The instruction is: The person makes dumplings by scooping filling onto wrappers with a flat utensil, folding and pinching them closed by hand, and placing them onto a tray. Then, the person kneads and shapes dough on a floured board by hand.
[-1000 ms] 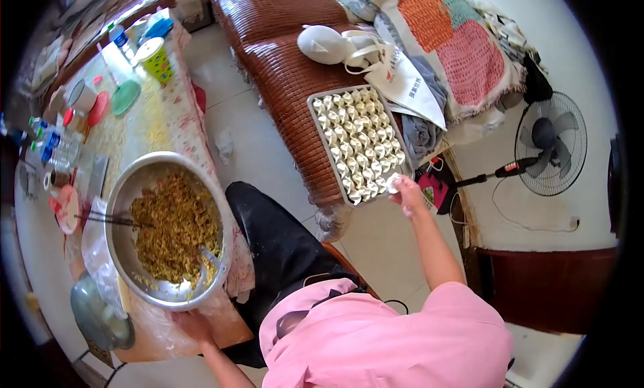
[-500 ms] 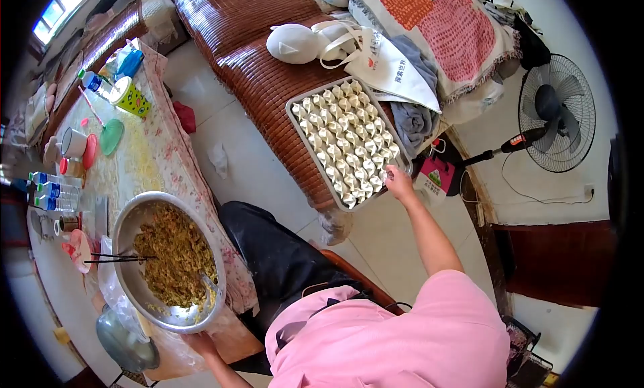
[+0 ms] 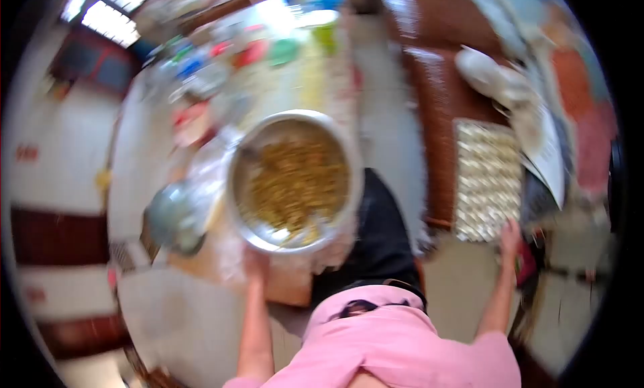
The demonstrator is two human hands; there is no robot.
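Note:
The head view is smeared by motion. My right hand (image 3: 510,235) reaches out to the lower right corner of a tray (image 3: 459,180), its fingers blurred against the rim and the last row. Rows of pale folded dumplings (image 3: 488,177) fill this tray. At the near edge of a large metal bowl (image 3: 285,248) is my left hand (image 3: 256,262), its fingers blurred and partly hidden by the bowl. Brownish-green chopped filling (image 3: 295,180) lies in the bowl, with a shiny utensil (image 3: 318,222) at its near right side.
The bowl stands on a table with a flowered cloth. Left of it are a clear plastic bag (image 3: 208,167) and a grey-green lidded dish (image 3: 176,217). Bottles, a green lid (image 3: 283,51) and a red-and-white bag (image 3: 192,123) sit farther back. The tray rests on a brown slatted seat (image 3: 439,120).
The head view has swung left, so bowl and tray appear farther right. My right hand stays at the tray's corner and my left hand by the bowl's near edge.

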